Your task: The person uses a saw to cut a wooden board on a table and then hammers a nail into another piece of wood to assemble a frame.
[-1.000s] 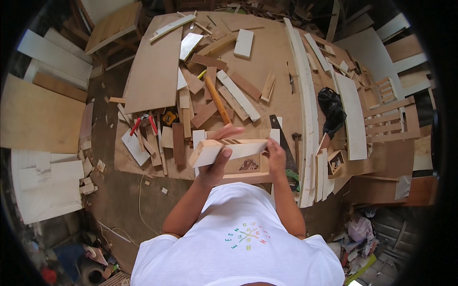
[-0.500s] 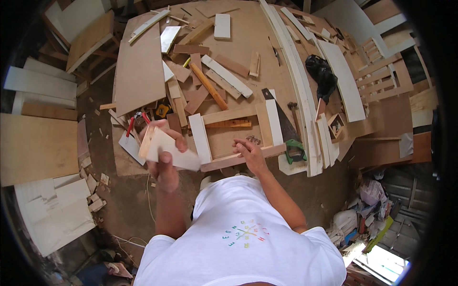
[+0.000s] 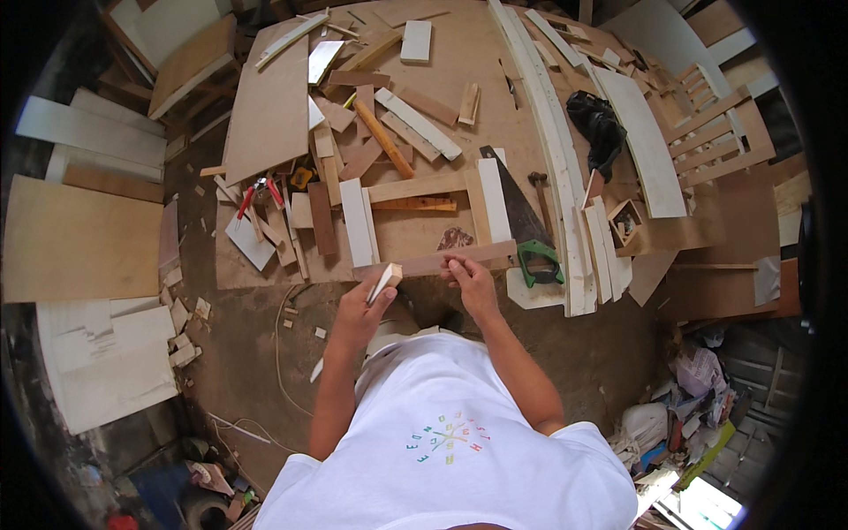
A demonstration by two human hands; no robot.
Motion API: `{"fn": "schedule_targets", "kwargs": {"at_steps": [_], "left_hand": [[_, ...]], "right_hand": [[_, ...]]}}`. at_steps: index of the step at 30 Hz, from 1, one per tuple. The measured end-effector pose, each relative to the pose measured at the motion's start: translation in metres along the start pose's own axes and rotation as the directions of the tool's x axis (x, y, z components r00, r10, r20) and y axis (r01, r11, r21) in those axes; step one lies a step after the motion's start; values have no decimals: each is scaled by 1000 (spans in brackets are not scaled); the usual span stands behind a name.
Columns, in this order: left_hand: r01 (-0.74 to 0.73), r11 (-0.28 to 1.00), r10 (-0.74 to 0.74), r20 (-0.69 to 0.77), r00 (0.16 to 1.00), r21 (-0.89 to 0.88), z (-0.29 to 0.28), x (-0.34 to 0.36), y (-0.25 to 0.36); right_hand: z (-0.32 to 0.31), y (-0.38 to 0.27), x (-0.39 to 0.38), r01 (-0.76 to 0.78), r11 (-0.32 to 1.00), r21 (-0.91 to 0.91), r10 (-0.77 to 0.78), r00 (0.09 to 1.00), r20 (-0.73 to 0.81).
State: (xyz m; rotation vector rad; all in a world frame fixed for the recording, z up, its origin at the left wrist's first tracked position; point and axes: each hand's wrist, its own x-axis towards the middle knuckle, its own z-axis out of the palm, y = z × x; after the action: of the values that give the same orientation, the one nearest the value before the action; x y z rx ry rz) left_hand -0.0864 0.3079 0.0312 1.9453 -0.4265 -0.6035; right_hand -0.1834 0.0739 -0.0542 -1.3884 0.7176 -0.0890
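My left hand (image 3: 355,311), near the front edge of the workbench, is closed around a wooden piece with a white face (image 3: 386,281), its bare end turned up. My right hand (image 3: 474,290) has its thumb and fingers pinched together beside the front rail of a wooden frame (image 3: 415,189); anything between them is too small to make out. The rectangular frame lies on the bench, with white-faced strips along its left and right sides. A small brown heap (image 3: 455,238) sits inside it, its contents unclear.
Right of the frame lie a handsaw with a green handle (image 3: 536,265) and a hammer (image 3: 541,199). Red-handled pliers (image 3: 256,196) and a yellow tape measure (image 3: 301,177) lie to the left. Wood offcuts, long white boards (image 3: 556,168) and a black plastic bag (image 3: 597,132) cover other parts.
My left hand has moved right and closer to me, turning the wooden piece so its end faces up. My right hand has stayed near the front rail, fingers pinched.
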Motion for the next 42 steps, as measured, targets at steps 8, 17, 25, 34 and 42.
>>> {"fn": "schedule_targets", "kwargs": {"at_steps": [8,17,25,34,42], "left_hand": [[118,989,-127,100,987,89,50,-55,-20],[-4,999,-2,161,987,36,24,-45,-45],[-78,997,77,173,982,4,-19,-27,-76],[24,1000,-21,248,968,-6,-30,-9,-105],[-154,985,129,268,955,74,14,31,-103]], "right_hand": [[0,41,-57,-18,999,-30,23,987,162],[31,3,-79,117,993,-7,-109,945,309],[100,2,-81,432,875,-218,-438,899,23],[96,27,-59,194,923,-333,-257,954,-156],[-8,183,62,-179,937,-301,-22,827,-561]]}}
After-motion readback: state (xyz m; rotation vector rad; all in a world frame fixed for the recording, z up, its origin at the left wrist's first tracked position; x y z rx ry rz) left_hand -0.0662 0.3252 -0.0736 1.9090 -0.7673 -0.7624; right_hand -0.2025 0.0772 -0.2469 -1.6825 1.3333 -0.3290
